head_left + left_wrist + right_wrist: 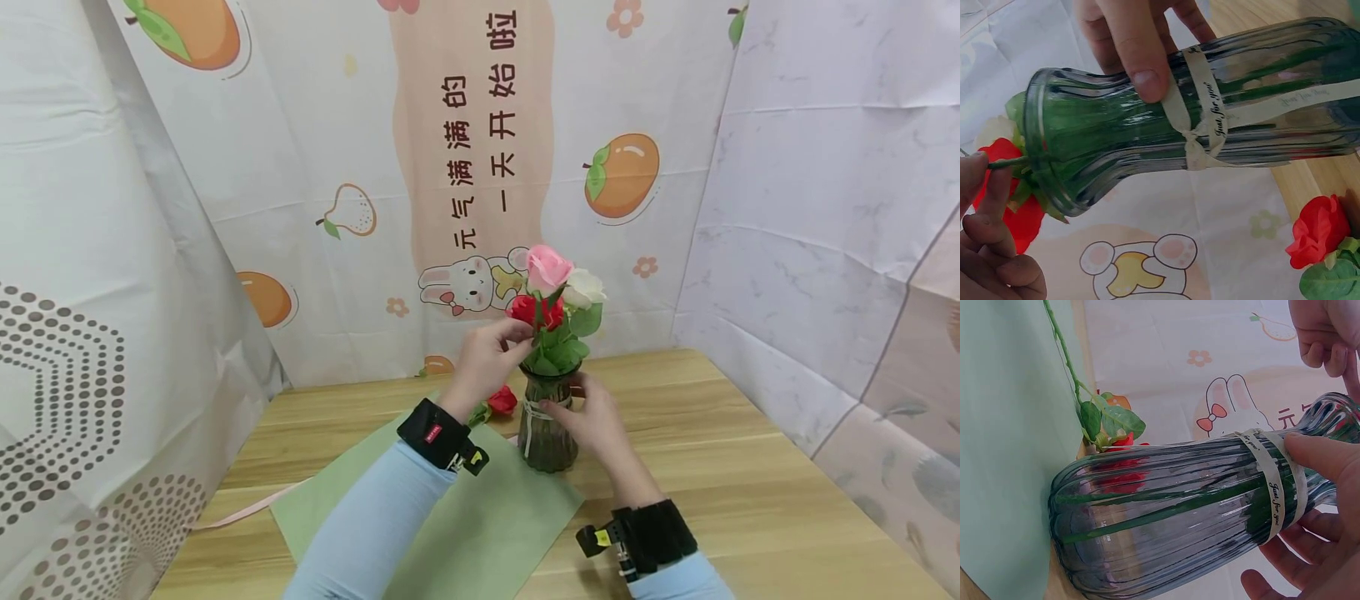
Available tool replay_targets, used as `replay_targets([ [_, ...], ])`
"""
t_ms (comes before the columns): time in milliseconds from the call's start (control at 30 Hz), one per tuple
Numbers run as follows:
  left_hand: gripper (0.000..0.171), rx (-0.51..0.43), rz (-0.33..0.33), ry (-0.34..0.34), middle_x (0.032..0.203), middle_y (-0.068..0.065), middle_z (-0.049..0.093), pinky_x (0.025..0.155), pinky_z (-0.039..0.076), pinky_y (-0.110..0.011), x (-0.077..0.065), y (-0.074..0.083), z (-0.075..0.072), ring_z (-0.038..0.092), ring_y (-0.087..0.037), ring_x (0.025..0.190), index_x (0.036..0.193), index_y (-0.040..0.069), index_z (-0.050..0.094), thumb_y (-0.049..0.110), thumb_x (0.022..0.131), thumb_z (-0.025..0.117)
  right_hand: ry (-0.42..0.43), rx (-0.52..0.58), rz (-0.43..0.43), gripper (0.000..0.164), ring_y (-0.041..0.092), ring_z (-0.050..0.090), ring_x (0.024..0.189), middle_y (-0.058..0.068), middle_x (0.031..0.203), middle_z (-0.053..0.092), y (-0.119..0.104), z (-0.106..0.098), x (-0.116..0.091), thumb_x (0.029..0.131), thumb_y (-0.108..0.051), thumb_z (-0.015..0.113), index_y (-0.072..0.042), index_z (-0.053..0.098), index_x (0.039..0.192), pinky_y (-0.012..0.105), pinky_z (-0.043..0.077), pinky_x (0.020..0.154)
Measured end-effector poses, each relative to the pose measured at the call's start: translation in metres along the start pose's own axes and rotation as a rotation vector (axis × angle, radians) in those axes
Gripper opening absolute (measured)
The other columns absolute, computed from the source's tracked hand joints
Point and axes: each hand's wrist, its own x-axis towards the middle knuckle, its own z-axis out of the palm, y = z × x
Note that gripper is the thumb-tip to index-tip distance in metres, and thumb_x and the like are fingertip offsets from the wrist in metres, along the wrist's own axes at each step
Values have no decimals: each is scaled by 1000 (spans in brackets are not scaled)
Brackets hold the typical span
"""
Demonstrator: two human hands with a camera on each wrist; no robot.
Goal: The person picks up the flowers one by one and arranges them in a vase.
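A ribbed glass vase (550,446) stands on the table with a ribbon tied round it that reads "Just for you". Pink (549,268), white (584,288) and red (536,312) artificial roses rise from its mouth. At the vase's rim, my left hand (486,357) pinches a thin green stem (1010,162) between thumb and fingers. My right hand (597,419) grips the vase from the right side, thumb by the ribbon (1280,478). Green stems show through the glass in both wrist views.
Another red rose (502,400) lies on the table behind the vase, to its left. A green sheet of wrapping paper (487,517) covers the table's middle, and a pink ribbon (251,508) trails out at its left. Printed cloth (315,108) hangs behind the table.
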Motion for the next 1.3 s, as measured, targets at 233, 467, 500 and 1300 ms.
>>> replay_targets([
  [233,11,23,-62,-140,98,1,74,71,51,-25,3,-5,7,62,-11,84,106,10,75,15,97,71,3,-3,-6,70,44,52,127,23,139,54,1,0,0,91,-33,78,1,48,144,62,44,99],
  [467,13,100,-96,-244,93,4,73,70,53,-22,3,-2,13,64,-8,81,108,13,76,19,98,71,5,0,-5,68,42,53,127,22,138,55,2,1,1,91,-31,79,-1,49,143,62,45,98],
  [500,13,109,-100,-252,92,4,72,69,53,-21,4,-1,13,64,-8,80,108,13,76,19,98,72,5,-2,-8,67,42,53,126,22,138,56,2,1,1,91,-31,79,-1,50,143,62,45,99],
  [1300,12,117,-173,-316,91,6,73,74,54,-24,4,1,7,65,-7,82,104,13,80,21,98,72,5,11,28,69,41,52,126,21,138,55,-1,1,0,89,-30,81,-1,50,144,63,46,97],
])
